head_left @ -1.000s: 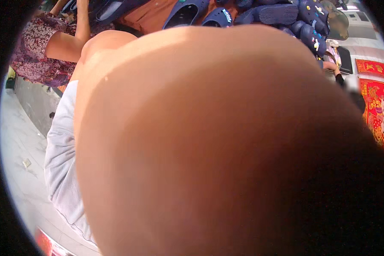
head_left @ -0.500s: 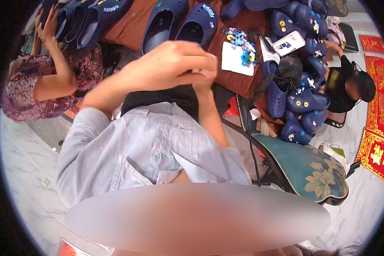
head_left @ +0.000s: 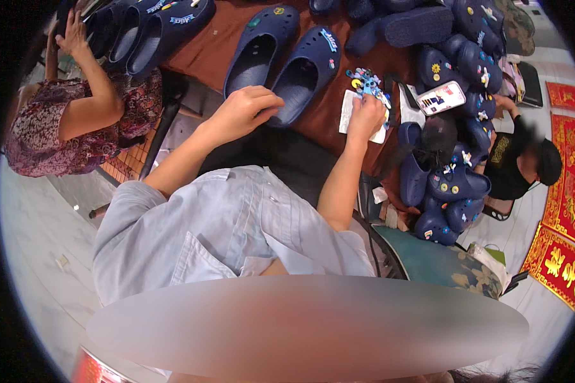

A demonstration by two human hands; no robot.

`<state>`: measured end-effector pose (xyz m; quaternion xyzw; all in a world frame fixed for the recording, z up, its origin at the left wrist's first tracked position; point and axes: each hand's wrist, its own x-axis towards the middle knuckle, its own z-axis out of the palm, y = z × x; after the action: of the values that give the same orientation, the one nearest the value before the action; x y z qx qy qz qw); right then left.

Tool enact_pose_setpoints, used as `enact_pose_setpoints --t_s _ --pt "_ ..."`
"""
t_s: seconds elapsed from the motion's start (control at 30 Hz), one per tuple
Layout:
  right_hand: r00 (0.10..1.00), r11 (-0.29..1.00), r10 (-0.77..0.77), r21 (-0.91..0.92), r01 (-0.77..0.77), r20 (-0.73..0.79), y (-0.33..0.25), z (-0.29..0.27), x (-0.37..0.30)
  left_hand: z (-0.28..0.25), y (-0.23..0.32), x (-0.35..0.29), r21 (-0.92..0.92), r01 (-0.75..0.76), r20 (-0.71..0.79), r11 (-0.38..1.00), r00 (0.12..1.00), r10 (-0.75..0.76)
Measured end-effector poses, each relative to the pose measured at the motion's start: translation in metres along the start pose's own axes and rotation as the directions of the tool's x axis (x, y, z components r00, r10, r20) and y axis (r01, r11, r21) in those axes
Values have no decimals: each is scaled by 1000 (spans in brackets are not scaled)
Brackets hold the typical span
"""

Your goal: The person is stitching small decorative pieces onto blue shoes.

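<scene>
Pale, grey-veined tiles (head_left: 41, 223) spread brightly lit around us; brown cloth (head_left: 201, 54) covers the work surface. I see a teal floral chair (head_left: 421, 252), a slatted seat (head_left: 133, 156), and 3 red-and-gold panels (head_left: 567, 169).

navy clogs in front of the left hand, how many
2: the left clog lies just beyond the left hand, the right clog beside it, nearer the right hand. Other navy clogs crowd both sides, some partly hidden.
</scene>
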<state>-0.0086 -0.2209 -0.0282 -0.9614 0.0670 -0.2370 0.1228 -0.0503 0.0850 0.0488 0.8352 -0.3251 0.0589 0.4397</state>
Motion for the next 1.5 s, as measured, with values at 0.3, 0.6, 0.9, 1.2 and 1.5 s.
enact_pose_setpoints --t_s 0.3,0.6,0.9,1.2,1.5 --pt "997 996 60 76 -57 -45 -9 3 6 -8 -29 10 102 123 -177 987 979 -104" --pt "985 516 20 842 -159 174 -92 -12 62 21 -73 50 -625 446 -134 641 747 -651" --pt "889 751 -354 655 84 291 -164 39 148 26 -111 85 -845 379 29 376 736 -676" --pt "877 767 -395 624 150 274 -167 82 148 25 -115 82 -917 342 124 207 736 -665" --pt "875 775 -282 631 -33 392 -172 74 147 29 -122 82 -918 357 156 173 726 -670"
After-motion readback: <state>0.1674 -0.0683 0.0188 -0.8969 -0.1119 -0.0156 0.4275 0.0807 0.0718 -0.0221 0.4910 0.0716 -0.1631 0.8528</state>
